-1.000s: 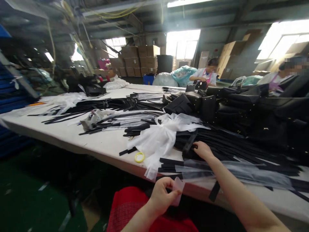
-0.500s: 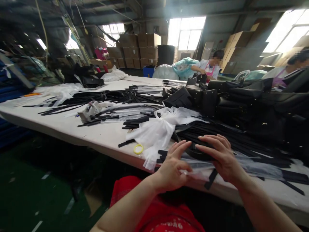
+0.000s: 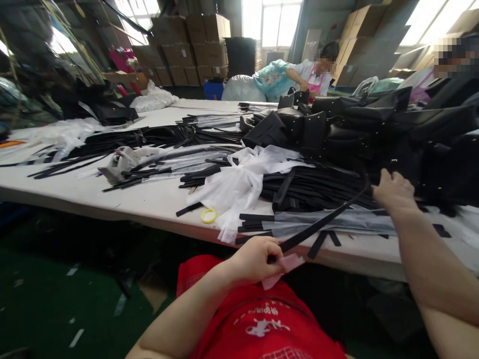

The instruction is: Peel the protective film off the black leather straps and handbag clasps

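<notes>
While the left hand (image 3: pixel 258 259) pinches one end of a black strap (image 3: pixel 325 218) and a translucent slip (image 3: pixel 292 263), the strap slants up across the table's (image 3: pixel 149 207) front edge, curving toward the right hand (image 3: pixel 395 193) (its grip is unclear; I cannot tell whether it holds anything), beside piled black bags (image 3: pixel 348 134).

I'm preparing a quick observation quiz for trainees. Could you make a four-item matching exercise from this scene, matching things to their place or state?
1. Yellow ring
2. Left hand
3. Cardboard boxes
4. Black bags

A. stacked beyond the table
B. heaped at the picture's right
C. lying near the table's front edge
D. gripping a strap

Pairs: 1-C, 2-D, 3-A, 4-B
</notes>
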The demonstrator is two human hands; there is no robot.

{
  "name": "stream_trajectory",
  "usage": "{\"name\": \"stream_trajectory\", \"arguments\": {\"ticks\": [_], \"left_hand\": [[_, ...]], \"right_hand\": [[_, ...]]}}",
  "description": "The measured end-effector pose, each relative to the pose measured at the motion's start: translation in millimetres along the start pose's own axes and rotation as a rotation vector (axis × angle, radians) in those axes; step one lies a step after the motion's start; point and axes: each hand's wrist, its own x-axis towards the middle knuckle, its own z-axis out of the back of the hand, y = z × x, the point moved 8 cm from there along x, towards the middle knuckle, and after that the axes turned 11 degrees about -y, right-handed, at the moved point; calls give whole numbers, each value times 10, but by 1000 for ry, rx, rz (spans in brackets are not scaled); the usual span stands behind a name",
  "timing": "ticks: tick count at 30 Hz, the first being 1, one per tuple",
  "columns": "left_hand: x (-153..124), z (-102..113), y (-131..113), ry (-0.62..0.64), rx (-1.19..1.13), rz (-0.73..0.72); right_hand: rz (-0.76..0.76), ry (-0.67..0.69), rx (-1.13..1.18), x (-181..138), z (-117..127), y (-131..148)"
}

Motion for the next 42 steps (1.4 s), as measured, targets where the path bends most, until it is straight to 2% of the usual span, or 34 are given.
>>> {"name": "stream_trajectory", "arguments": {"ticks": [2,4,5,7,8,9,10,12,14,18,21,25,30,39,42], "left_hand": [[-29,0,272,-54,-92,151],[-62,-12,494,-98,-184,253],[-75,-27,567,-109,-230,277],[-86,-85,629,-100,-308,278],[-88,-126,628,-83,-336,265],[-88,-168,614,-63,-352,249],[-88,-206,595,-44,-352,231],[-90,-252,564,-22,-306,197],[-94,-234,575,-39,-204,175],[-143,-117,746,-88,-29,205],[-228,-119,927,-45,9,281],[-335,-186,1079,11,-20,367],[-357,-178,1078,-4,-78,382],[-322,-141,1007,-43,-64,357],[-311,-152,981,-32,-118,360]], "right_hand": [[-53,-26,-5,-253,-27,115],[-108,51,87,-644,-96,479],[-121,139,161,-881,-165,744],[-331,675,593,-1563,-543,1373],[-482,885,779,-1899,-664,1687],[-636,984,925,-2141,-738,1942],[-764,1008,1035,-2293,-794,2133],[-945,936,1150,-2389,-873,2299],[-1003,818,1132,-2289,-882,2230],[-892,589,993,-1862,-690,1858],[-779,510,1006,-1692,-518,1762],[-693,493,967,-1715,-408,1815],[-620,518,837,-1756,-413,1885],[-649,550,838,-1809,-430,1915],[-664,623,858,-1846,-459,1965]]}}
